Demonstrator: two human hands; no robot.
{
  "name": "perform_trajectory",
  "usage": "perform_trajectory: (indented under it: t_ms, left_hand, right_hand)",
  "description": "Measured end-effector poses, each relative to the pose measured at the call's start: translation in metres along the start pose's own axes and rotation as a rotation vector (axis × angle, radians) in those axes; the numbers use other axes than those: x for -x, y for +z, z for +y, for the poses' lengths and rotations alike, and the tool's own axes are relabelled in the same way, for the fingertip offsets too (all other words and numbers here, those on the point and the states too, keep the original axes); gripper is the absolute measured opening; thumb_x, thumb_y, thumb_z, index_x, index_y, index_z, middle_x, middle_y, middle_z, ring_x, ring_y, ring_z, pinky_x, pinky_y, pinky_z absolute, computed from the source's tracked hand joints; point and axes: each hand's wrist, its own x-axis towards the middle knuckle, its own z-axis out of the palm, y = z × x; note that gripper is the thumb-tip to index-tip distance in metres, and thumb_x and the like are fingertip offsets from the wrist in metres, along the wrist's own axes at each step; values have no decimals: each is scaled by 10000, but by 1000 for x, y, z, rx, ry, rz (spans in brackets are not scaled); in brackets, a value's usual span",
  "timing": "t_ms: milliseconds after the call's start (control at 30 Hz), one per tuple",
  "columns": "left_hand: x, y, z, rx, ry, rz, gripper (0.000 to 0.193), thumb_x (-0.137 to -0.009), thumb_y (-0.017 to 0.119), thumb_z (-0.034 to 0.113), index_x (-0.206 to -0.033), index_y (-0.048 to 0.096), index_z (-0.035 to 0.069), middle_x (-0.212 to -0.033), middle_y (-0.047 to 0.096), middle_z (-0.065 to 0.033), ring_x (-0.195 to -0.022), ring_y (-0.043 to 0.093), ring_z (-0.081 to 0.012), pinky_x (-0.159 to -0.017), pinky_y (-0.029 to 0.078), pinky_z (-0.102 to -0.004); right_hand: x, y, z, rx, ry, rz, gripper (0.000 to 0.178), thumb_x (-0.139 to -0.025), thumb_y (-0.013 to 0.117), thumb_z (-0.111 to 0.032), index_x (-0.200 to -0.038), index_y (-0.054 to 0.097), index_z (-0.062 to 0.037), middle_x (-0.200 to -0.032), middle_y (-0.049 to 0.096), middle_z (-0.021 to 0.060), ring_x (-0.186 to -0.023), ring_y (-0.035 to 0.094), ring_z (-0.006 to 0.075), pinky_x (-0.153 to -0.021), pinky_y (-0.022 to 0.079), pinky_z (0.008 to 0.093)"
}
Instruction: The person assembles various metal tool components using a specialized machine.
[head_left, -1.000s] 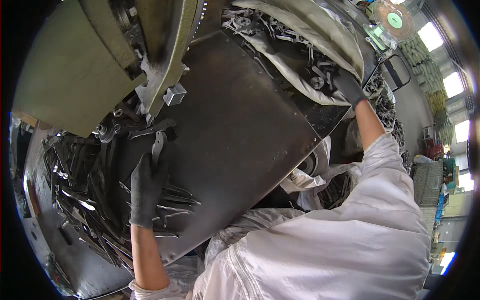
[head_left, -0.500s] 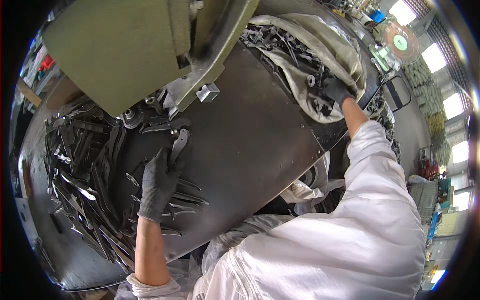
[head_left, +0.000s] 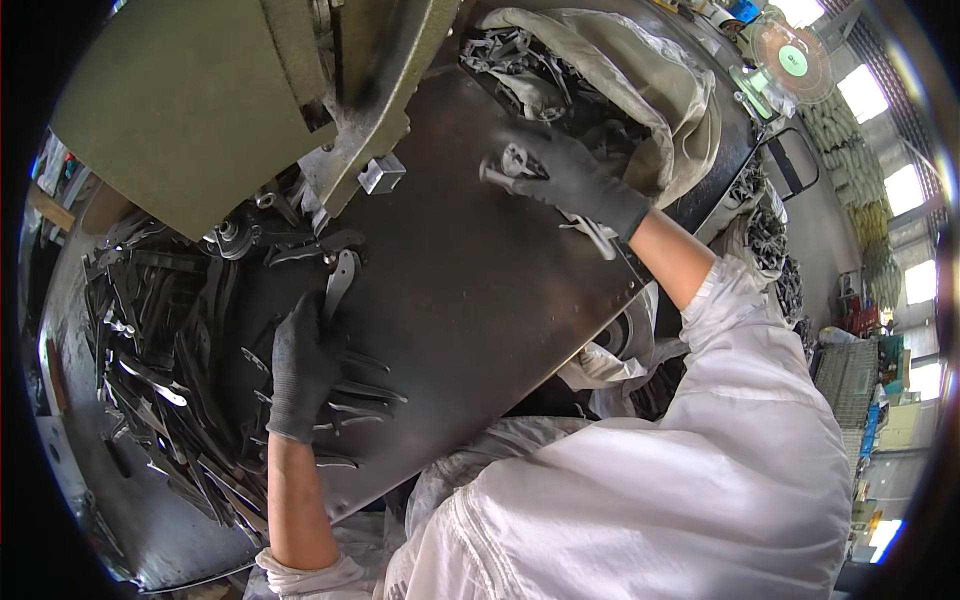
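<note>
My left hand, in a dark grey knitted glove, is closed on the lower end of a flat curved metal lever with small holes in its upper end. Another lever end lies just beyond it, under the press. My right hand, in the same kind of glove, hangs over the bench between the press and the sack, fingers curled round several metal parts. These are smeared by motion; their thin ends stick out below the palm. Some dark levers lie beside my left hand.
A green press with a small metal block overhangs the dark metal bench. A heap of dark levers covers the left side. An opened cloth sack of metal parts lies at the far right. Beyond stands a fan.
My right hand has come out of the sack and moved left over the bench with metal parts in it. My left hand keeps its lever; the view has shifted slightly.
</note>
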Motion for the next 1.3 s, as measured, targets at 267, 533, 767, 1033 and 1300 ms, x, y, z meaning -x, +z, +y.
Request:
perform_trajectory:
  t_ms: [267,533,767,1033,1300]
  left_hand:
    - [1,-4,9,266,-308,39,186,-848,580,152,-899,506,-11,-683,488,-40,-623,462,-109,-550,392,-285]
    - [11,-4,-9,407,-323,45,242,-896,540,224,-955,520,-10,-714,507,-5,-593,427,-81,-526,367,-253]
    - [-2,-18,4,592,-373,-19,364,-952,449,316,-1109,552,4,-816,602,10,-687,513,-28,-573,387,-178]
    - [-11,-17,-6,548,-268,-13,344,-952,412,210,-1179,503,-32,-877,628,-55,-740,565,-79,-651,443,-213]
    - [-17,-18,-14,643,-344,-44,411,-929,460,268,-1201,489,-39,-889,623,-67,-778,582,-101,-702,461,-229]
  right_hand:
    - [47,-11,-15,50,704,-297,540,-749,665,-372,-1117,482,-23,-1014,593,227,-974,583,332,-817,462,412]
    - [3,65,-77,-564,346,-57,404,-789,609,-71,-1177,516,-6,-922,612,192,-827,615,273,-720,473,352]
    - [-56,75,-124,-1186,665,-115,282,-852,580,-89,-1099,552,44,-844,617,41,-735,589,64,-632,463,193]
    - [-61,81,-148,-1185,406,-81,232,-840,587,-82,-1039,592,36,-894,626,51,-787,590,95,-694,479,228]
    - [-63,74,-158,-1316,707,-101,191,-845,609,-88,-1006,611,15,-850,623,19,-741,545,53,-687,447,204]
